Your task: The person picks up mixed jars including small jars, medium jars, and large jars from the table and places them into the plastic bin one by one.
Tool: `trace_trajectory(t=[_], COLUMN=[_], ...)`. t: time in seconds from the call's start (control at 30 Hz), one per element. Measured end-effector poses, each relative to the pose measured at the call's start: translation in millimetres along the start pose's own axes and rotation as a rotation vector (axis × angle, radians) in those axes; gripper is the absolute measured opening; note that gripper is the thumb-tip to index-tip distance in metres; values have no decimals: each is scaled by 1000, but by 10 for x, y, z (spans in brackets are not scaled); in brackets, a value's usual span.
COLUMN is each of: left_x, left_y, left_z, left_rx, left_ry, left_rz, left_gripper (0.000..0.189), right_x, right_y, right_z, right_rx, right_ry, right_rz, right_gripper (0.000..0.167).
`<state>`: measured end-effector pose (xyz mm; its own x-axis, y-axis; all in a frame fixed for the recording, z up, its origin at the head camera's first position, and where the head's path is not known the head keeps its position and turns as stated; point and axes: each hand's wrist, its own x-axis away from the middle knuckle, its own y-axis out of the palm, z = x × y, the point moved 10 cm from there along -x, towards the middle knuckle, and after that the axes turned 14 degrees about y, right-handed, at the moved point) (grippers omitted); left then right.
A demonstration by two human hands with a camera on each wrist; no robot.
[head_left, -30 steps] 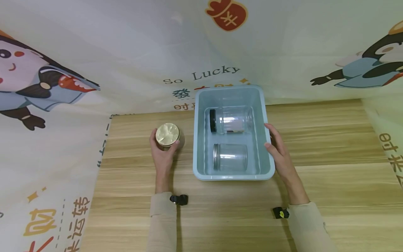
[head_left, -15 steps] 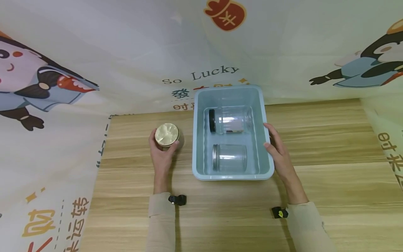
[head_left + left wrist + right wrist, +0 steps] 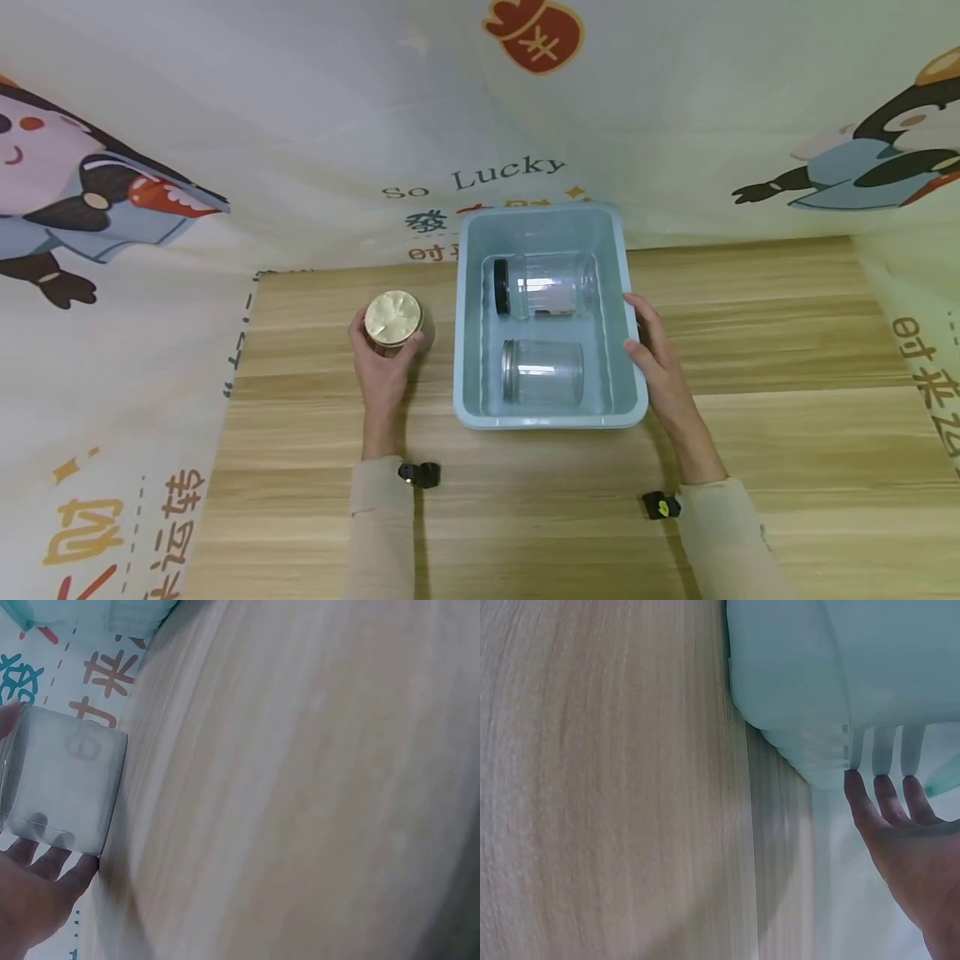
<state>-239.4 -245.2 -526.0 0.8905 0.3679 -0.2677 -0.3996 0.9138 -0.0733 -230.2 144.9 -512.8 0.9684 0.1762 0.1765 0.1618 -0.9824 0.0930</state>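
Observation:
My left hand (image 3: pixel 382 367) grips a clear jar (image 3: pixel 67 780) with a gold lid (image 3: pixel 393 317), thumb on one side and fingers on the other. The jar is upright, its base at the wooden tabletop, left of a pale blue plastic tub (image 3: pixel 551 421). At the tub's right side is my right hand (image 3: pixel 663 379), thumb at the rim and straight fingertips (image 3: pixel 883 784) against the outer wall. Inside the tub two clear jars lie on their sides: a black-lidded jar (image 3: pixel 543 285) towards the back and a silver-lidded jar (image 3: pixel 551 372) towards the front.
Behind the wooden table (image 3: pixel 540 517) hangs a pale printed cloth (image 3: pixel 337 125) with penguin figures and lettering. The tub's back end reaches the cloth in the head view. A small black device (image 3: pixel 422 475) sits at the left wrist, another black device (image 3: pixel 662 505) at the right.

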Motion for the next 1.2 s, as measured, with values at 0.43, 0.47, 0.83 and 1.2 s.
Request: trace_trajectory(t=[0.43,0.47,0.83,1.2], left_x=[-33,-34,-24,-6], left_y=[3,4,-23,33], left_z=[-7,-6,39,184], left_rx=[4,5,-13,-49], left_ry=[1,2,20,76], left_rz=[-30,-30,-5,-47], left_gripper=[88,88,86,85], right_x=[5,5,0,-6], right_y=[14,16,30,36], right_z=[-4,-8,-6,-7], right_rx=[-18,-21,-27,-48], right_ry=[-24,-26,-25,-35], right_rz=[22,22,14,-6], right_gripper=[55,55,56,57])
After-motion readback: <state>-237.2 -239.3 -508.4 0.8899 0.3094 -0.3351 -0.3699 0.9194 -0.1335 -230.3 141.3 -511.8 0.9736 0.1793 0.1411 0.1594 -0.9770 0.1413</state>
